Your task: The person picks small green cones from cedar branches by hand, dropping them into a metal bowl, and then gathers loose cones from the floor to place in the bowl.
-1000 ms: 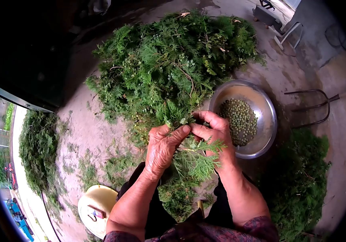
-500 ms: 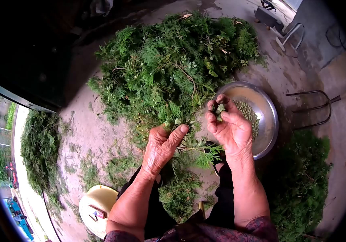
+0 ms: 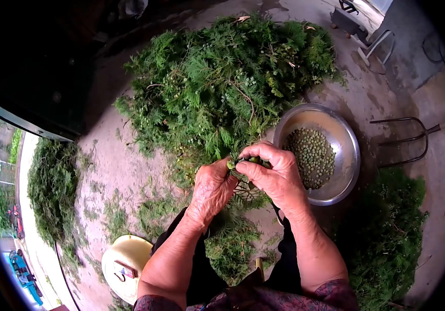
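My left hand (image 3: pixel 213 189) is closed on a leafy conifer sprig (image 3: pixel 236 151), with its thumb and fingers pressed around the stem. Against it, my right hand (image 3: pixel 280 173) pinches at the sprig's tip, and several small green cones (image 3: pixel 254 160) show between its thumb and fingers. Both hands almost touch, just in front of a big heap of conifer branches (image 3: pixel 207 93). To the right of my right hand stands a wide metal bowl (image 3: pixel 348 155), its bottom covered with small round green cones (image 3: pixel 311 158). Part of the sprig is hidden by my fingers.
A pitchfork head (image 3: pixel 423 140) lies right of the bowl. More cut branches are piled at the lower right (image 3: pixel 388 228) and far left (image 3: pixel 51 192). A pale yellow round stool or tub (image 3: pixel 113 262) with a small box on it sits beside my left leg.
My right hand has moved left and down from over the bowl's edge to the sprig in my left hand. More of the cones in the bowl now show.
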`<action>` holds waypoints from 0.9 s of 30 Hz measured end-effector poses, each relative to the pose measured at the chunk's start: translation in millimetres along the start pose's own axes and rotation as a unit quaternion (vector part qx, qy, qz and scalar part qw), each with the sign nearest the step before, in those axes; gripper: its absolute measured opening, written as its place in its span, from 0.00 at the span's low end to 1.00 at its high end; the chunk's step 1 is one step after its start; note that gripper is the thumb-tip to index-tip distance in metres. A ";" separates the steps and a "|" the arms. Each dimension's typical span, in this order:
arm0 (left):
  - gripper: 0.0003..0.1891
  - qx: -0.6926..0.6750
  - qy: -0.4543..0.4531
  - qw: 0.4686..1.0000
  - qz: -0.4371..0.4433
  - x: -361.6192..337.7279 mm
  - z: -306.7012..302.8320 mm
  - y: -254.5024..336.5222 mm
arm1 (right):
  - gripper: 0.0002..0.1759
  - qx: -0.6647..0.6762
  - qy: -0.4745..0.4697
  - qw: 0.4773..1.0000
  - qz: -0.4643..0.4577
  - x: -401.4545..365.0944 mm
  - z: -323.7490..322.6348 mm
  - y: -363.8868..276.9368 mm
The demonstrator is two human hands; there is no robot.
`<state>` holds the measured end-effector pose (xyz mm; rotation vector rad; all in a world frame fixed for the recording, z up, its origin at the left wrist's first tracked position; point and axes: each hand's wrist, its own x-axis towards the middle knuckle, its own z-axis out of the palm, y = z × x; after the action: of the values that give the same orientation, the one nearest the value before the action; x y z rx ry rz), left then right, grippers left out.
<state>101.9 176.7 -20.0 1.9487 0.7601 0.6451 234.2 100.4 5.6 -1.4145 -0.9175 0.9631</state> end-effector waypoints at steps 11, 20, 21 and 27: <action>0.08 0.098 -0.002 0.991 -0.092 2.1 -6.2 11.6 | 0.09 0.420 -0.050 0.902 0.087 5.7 -13.2 4.9; 0.04 0.278 0.036 0.960 0.015 -2.3 0.0 6.9 | 0.12 -0.043 0.020 0.995 -0.087 3.4 15.5 9.9; 0.04 0.267 0.032 0.963 0.008 -2.5 1.0 7.8 | 0.12 -0.049 0.022 0.996 -0.072 2.7 16.6 11.3; 0.06 0.150 0.025 0.988 -0.032 -1.7 -3.9 11.4 | 0.05 0.358 0.003 0.924 0.136 4.3 -1.3 7.2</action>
<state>100.9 173.2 -8.4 2.1760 0.9951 0.5672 237.0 103.5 -1.7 -0.9136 -0.2925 1.3304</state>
